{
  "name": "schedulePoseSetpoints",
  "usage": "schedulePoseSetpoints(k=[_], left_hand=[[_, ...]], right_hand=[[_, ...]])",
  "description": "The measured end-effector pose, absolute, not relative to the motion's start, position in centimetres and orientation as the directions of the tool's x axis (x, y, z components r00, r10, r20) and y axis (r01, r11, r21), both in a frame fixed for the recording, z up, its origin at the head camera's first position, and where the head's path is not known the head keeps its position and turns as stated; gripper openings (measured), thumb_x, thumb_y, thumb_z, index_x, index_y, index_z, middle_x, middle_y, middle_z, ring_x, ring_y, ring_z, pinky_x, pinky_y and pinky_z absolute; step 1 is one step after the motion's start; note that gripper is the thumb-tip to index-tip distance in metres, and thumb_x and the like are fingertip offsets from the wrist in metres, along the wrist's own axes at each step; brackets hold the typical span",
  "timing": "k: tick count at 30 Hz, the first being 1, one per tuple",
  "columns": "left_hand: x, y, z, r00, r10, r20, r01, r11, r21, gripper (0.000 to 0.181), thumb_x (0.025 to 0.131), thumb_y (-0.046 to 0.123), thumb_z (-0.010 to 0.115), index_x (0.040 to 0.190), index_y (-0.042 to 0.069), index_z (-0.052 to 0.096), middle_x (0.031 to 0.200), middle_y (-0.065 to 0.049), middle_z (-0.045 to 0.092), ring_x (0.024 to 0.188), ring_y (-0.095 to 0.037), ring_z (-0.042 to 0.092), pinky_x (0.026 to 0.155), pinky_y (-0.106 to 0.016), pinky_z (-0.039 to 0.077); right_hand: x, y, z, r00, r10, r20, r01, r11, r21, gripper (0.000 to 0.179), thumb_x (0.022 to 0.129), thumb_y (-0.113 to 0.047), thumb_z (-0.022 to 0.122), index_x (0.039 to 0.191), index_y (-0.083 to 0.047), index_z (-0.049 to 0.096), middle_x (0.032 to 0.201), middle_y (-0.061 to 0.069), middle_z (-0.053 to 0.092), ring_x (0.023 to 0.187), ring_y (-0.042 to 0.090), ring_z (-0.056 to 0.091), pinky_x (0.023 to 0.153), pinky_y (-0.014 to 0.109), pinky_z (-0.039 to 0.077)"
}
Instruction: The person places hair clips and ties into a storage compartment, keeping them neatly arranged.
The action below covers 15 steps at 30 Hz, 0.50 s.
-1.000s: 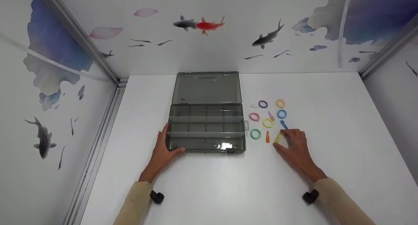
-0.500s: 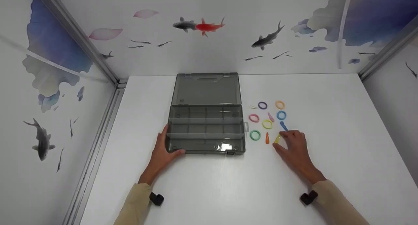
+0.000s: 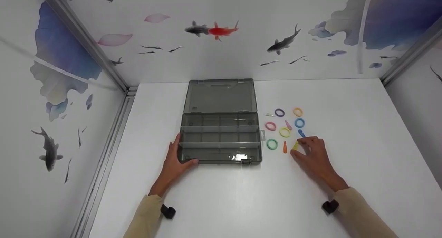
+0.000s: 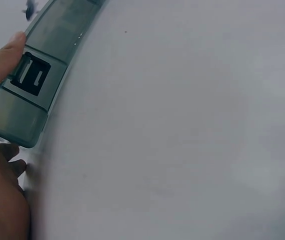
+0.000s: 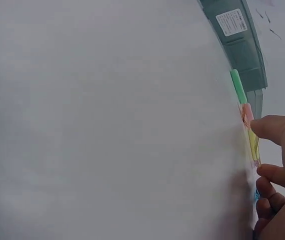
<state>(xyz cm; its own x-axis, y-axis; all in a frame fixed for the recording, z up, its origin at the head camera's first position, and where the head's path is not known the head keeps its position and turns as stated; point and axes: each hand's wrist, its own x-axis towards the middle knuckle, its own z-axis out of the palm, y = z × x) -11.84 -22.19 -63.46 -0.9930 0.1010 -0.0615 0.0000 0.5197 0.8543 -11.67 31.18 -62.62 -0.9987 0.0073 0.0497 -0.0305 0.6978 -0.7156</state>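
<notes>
A grey translucent storage box (image 3: pixel 221 155) lies open on the white table, its lid (image 3: pixel 221 96) laid back. My left hand (image 3: pixel 174 165) holds the box's front left corner, thumb along the front edge and fingers at the left side. To the right of the box, my right hand (image 3: pixel 316 158) pinches a yellow hair clip (image 3: pixel 295 145) by its ends between thumb and forefinger. An orange hair clip (image 3: pixel 285 147) lies just left of it, and a blue hair clip (image 3: pixel 301 133) lies above. In the right wrist view the yellow clip (image 5: pixel 254 145) shows between the fingertips.
Several hair ties lie between box and hand, among them a green hair tie (image 3: pixel 272 144) and a yellow hair tie (image 3: pixel 280 132). Farther back are a pink hair clip (image 3: pixel 288 125) and a small pale clip (image 3: pixel 269 115). A patterned wall (image 3: pixel 221 62) stands behind the table.
Both hands keep nearly the same places, at the box corner and at the yellow hair clip. The head view has shifted slightly.
</notes>
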Motion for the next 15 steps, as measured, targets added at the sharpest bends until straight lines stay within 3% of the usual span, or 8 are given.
schedulePoseSetpoints(k=[6,15], left_hand=[[-11.7,-22.0,-63.4,-0.994,0.095,-0.059,-0.001,0.518,0.855,0.123,0.089,0.057,0.09,0.179,0.029,0.012,0.185,-0.013,0.009,0.169,-0.047,-0.005,0.126,-0.08,0.012],[-11.7,-22.0,-63.5,-0.995,0.098,-0.037,0.019,0.515,0.857,0.125,0.087,0.058,0.091,0.179,0.029,0.013,0.185,-0.011,0.012,0.169,-0.048,-0.005,0.127,-0.08,0.012]], right_hand=[[-13.2,30.6,-61.6,-0.992,-0.031,0.121,-0.107,0.704,-0.703,0.048,0.096,-0.015,0.088,0.136,0.003,0.07,0.129,0.022,0.062,0.121,0.035,0.048,0.102,0.047,0.044],[-16.0,29.2,-60.4,-0.988,-0.059,0.141,-0.146,0.648,-0.748,0.044,0.097,-0.014,0.088,0.135,0.002,0.072,0.129,0.022,0.063,0.12,0.036,0.047,0.1,0.05,0.042]])
